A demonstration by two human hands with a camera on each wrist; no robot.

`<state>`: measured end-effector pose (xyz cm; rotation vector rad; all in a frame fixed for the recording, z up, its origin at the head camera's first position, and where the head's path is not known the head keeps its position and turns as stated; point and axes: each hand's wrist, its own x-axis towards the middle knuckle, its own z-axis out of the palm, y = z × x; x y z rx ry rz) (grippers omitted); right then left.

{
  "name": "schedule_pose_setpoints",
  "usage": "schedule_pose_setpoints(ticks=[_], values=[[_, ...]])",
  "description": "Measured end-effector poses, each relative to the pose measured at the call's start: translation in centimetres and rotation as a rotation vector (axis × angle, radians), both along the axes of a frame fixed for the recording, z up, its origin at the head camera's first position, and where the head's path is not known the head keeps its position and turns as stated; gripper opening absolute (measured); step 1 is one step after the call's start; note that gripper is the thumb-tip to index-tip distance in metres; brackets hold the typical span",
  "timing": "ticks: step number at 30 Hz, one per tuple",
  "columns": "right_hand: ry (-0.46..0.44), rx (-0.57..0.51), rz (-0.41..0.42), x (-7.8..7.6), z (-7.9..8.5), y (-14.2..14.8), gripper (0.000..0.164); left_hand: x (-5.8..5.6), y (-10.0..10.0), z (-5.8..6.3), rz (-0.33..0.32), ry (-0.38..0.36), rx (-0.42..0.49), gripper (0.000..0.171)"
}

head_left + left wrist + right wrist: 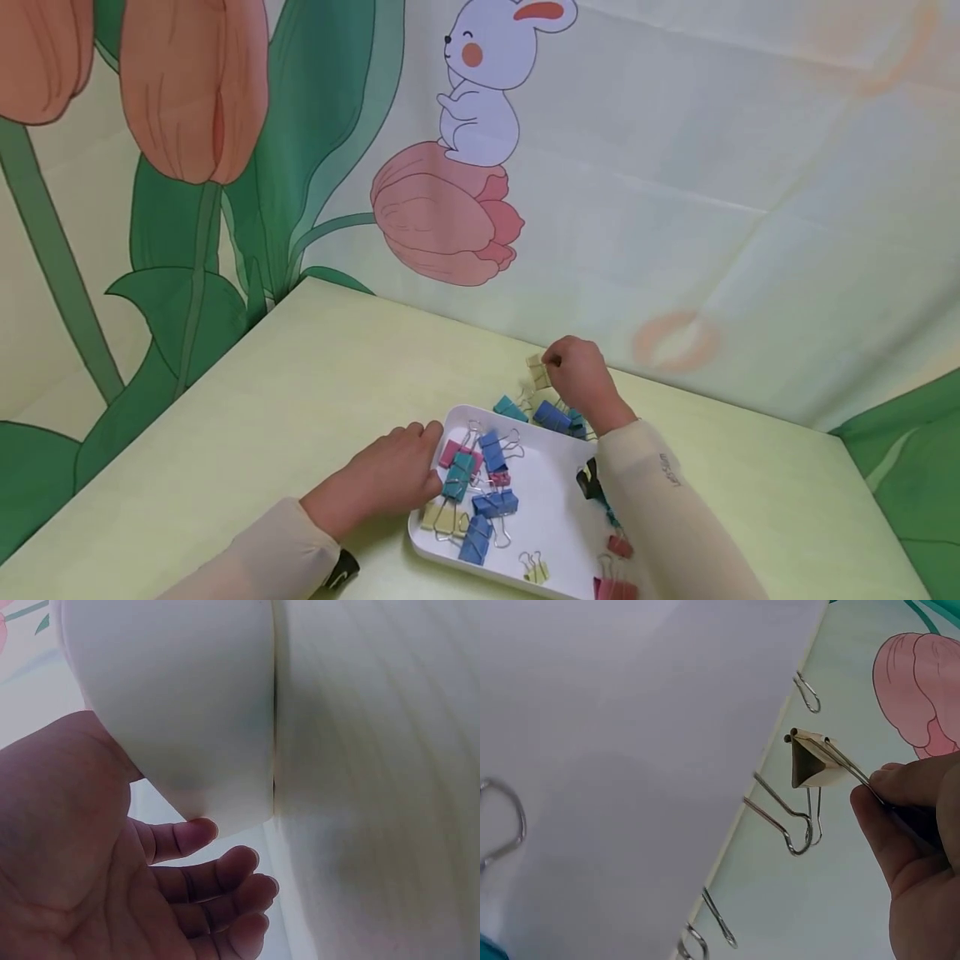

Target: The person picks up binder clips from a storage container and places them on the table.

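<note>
My left hand (396, 468) grips the left side of a white tray (543, 475), thumb over the rim. In the left wrist view its curled fingers lie against the outer wall (187, 712). Beyond the tray's far edge, my right hand (583, 379) pinches a pale yellow binder clip (537, 372) by a wire handle. The right wrist view shows this clip's hollow triangular end (808, 763) facing the tray, and something dark (916, 822) partly hidden within the fingers. Inside the tray by my left thumb lie a teal clip (458, 477), blue clips (475, 540) and a yellow clip (444, 519).
Behind the far rim sit a teal clip (510, 408) and a blue clip (551, 415), among several others. A small yellow clip (536, 572) and red clips (617, 588) lie at the tray's near side. A printed backdrop (600, 208) rises behind the table (352, 358).
</note>
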<state>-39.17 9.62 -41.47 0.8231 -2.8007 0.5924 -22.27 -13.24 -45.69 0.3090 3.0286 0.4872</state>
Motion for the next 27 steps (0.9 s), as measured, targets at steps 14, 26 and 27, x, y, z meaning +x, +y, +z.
schedule_pose_setpoints(ticks=[14,26,27], values=[[-0.150,0.025,-0.001,-0.5,-1.1,-0.7,0.019,0.1,0.0,0.1,0.007,-0.019,0.002,0.043],[-0.218,0.017,0.026,-1.1,-2.0,-0.9,0.020,0.2,0.0,0.5,0.012,-0.036,0.001,0.042],[-0.214,0.020,0.030,-1.1,-2.0,-0.9,0.020,0.2,0.0,0.5,0.013,-0.034,0.001,0.042]])
